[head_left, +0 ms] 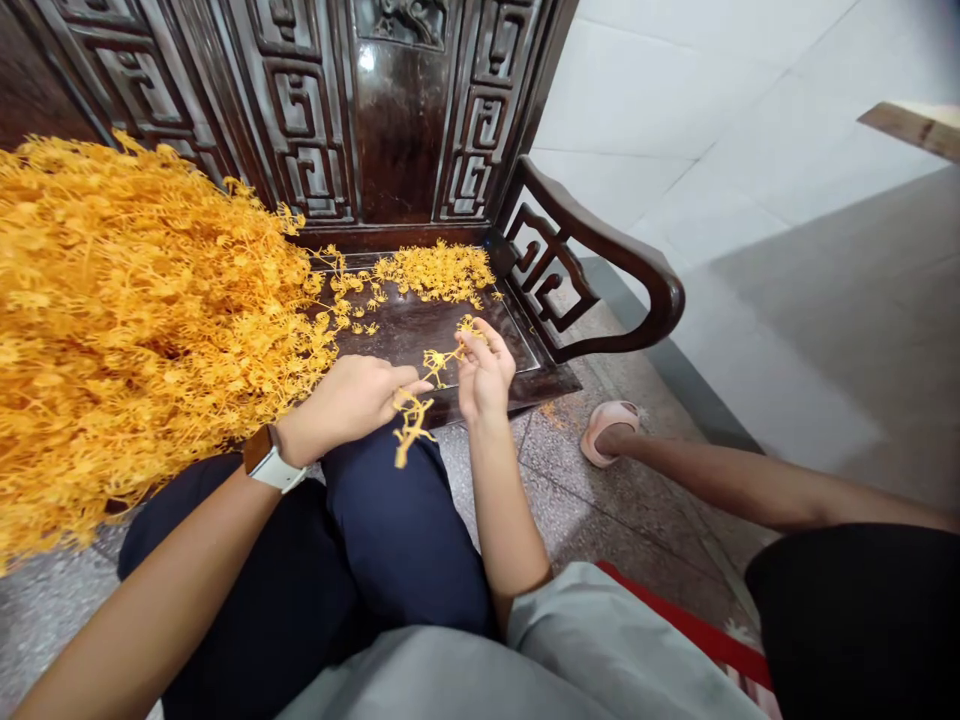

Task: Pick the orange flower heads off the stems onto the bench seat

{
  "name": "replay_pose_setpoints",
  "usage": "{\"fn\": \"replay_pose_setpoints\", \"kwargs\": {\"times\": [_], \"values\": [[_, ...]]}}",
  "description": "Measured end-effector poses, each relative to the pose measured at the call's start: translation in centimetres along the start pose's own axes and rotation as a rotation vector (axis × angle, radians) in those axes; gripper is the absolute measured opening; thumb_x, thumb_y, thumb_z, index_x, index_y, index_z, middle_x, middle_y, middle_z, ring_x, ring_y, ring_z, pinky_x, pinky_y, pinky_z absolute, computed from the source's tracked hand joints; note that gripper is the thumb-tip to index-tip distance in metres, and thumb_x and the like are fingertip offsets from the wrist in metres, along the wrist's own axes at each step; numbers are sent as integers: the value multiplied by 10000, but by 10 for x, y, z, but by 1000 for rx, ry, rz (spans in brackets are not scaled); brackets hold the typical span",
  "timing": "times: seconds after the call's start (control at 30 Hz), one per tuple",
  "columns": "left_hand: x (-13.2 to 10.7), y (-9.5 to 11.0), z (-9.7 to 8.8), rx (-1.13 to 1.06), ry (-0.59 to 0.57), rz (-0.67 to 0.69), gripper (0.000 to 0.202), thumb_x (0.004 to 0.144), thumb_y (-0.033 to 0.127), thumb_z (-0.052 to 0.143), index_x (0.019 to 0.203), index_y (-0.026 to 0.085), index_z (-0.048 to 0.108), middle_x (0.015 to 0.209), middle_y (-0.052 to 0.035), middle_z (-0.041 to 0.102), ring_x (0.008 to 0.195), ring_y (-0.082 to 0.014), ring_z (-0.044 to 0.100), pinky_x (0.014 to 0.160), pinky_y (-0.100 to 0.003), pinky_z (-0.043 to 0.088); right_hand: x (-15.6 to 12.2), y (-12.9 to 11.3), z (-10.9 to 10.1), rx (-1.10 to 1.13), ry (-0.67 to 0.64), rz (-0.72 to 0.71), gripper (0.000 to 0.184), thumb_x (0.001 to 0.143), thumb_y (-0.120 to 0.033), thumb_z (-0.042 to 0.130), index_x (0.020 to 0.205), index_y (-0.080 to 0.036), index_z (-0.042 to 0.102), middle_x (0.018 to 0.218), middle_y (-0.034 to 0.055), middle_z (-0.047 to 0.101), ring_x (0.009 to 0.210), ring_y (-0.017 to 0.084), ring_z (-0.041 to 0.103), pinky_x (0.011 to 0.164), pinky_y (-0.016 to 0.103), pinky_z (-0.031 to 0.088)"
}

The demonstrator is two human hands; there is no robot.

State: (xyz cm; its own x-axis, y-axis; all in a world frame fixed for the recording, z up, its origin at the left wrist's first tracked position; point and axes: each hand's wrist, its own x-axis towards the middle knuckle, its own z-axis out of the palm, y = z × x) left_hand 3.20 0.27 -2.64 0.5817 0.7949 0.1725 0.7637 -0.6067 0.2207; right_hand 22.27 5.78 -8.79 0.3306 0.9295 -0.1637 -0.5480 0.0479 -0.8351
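Observation:
My left hand (358, 398), with a watch on its wrist, is closed on a yellow branched plastic sprig (411, 430) above my knee. The sprig's bare, forked end hangs below the fingers, and its other part reaches toward my right hand (487, 372). That hand is closed, its fingertips pinching small yellow flower pieces at the sprig's far end. Beyond the hands, a small pile of loose yellow flower pieces (442, 270) lies on the dark wooden seat (405, 335). A large heap of yellow sprigs (150, 330) rises to the left, close to my left hand.
The carved bench back (397, 130) stands behind the seat, and a curved wooden armrest (630, 250) closes its right end. Another person's leg (720, 485) in a pink slipper (598, 435) extends over the tiled floor at right. A wooden edge (911, 130) juts in at upper right.

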Motion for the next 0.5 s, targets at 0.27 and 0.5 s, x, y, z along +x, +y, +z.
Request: {"fn": "replay_pose_setpoints", "kwargs": {"times": [0.27,0.5], "values": [[9,16,11,281,-147,96,211,1055,145,578,929,112,744,805,-147,788,772,-302,783,612,-362,423,27,58,13,11,159,165,393,642,-53,795,1017,-144,720,743,-14,749,706,119,681,680,237,535],[3,37,18,220,-114,94,278,1102,272,540,957,150,745,801,-127,795,752,-289,786,586,-355,415,80,63,20,-8,282,137,187,775,-51,691,917,-167,660,714,-36,693,654,100,603,657,220,504]]}}
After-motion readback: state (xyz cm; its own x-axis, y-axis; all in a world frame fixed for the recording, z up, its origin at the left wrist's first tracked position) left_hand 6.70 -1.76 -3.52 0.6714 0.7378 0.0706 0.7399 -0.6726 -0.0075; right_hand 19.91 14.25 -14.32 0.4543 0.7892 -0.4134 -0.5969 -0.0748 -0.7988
